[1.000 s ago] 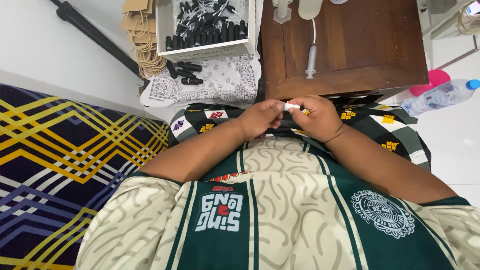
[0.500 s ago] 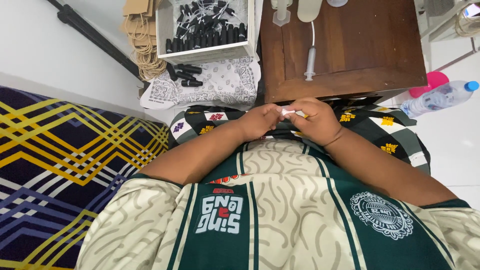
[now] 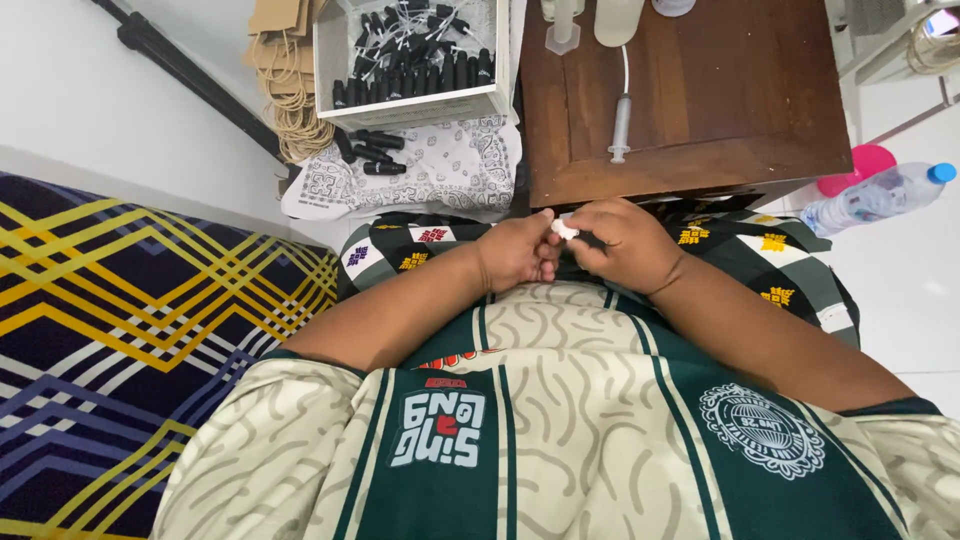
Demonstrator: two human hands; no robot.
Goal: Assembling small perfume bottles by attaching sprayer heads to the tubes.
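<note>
Head view: small white cap [image 3: 565, 230] pinched between both hands, left hand [image 3: 515, 250] at 9 o'clock of it, right hand [image 3: 625, 245] at 3 o'clock, fingers closed narrow. Since half a second ago the hands are barely shifted. Wooden surface [image 3: 720, 120] at 12 o'clock: smooth, brown, carrying a plastic syringe [image 3: 621, 125].

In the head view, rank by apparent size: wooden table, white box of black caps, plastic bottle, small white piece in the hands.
1. wooden table
2. white box
3. plastic bottle
4. small white piece
</note>
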